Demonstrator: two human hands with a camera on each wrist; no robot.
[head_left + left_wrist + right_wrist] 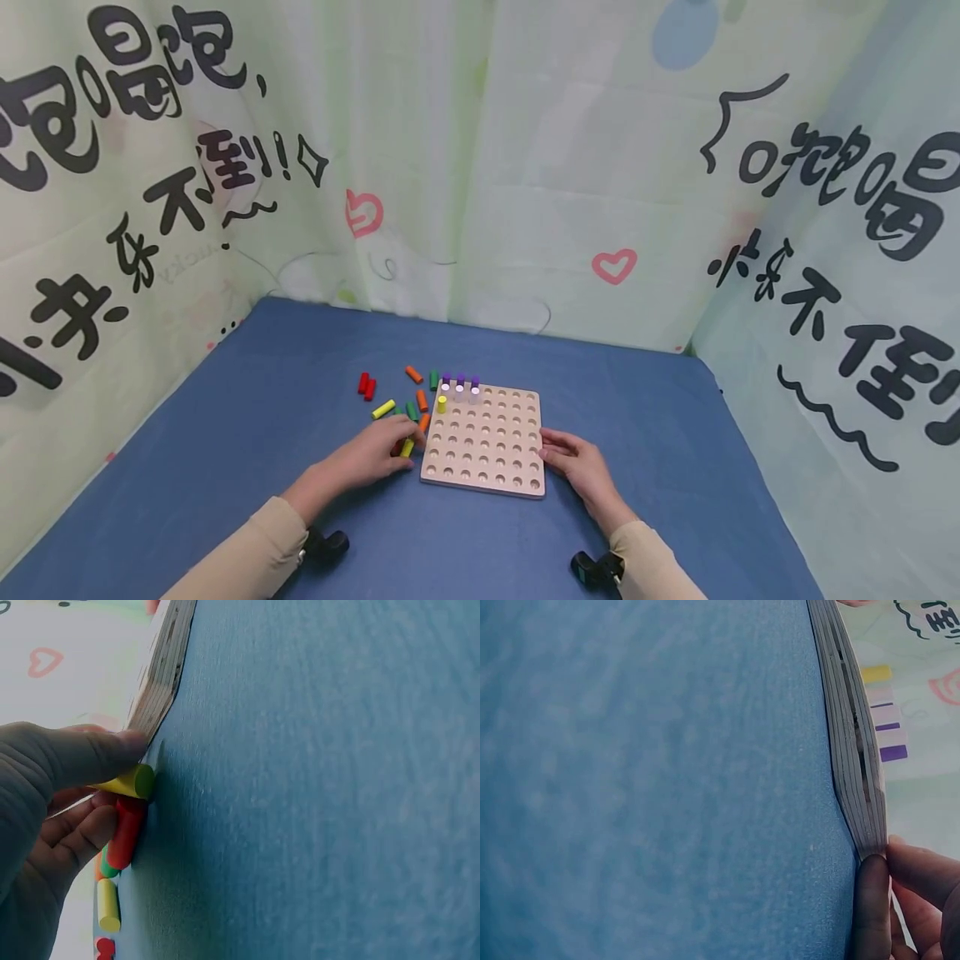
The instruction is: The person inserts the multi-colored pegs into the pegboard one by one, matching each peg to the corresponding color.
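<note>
A square wooden pegboard (pixel 487 433) with rows of round holes lies on the blue cloth. At its back left stand three purple pegs (pixel 461 380), three pale pegs (pixel 460 392) and one yellow peg (pixel 442 405). My left hand (pixel 382 450) is beside the board's left edge, pinching another yellow peg (pixel 136 782) between thumb and fingers. Just under it, in the left wrist view, lies a red peg (pixel 127 832). On the other side my right hand (pixel 577 467) grips the board's right edge, its thumb and fingers at the layered wooden side (pixel 855 750).
Left of the board lie loose pegs: red pegs (pixel 367 386), orange pegs (pixel 422 401), green pegs (pixel 412 411) and a yellow peg (pixel 383 409). A printed curtain (pixel 525 208) rises behind and beside the blue tabletop (pixel 637 400).
</note>
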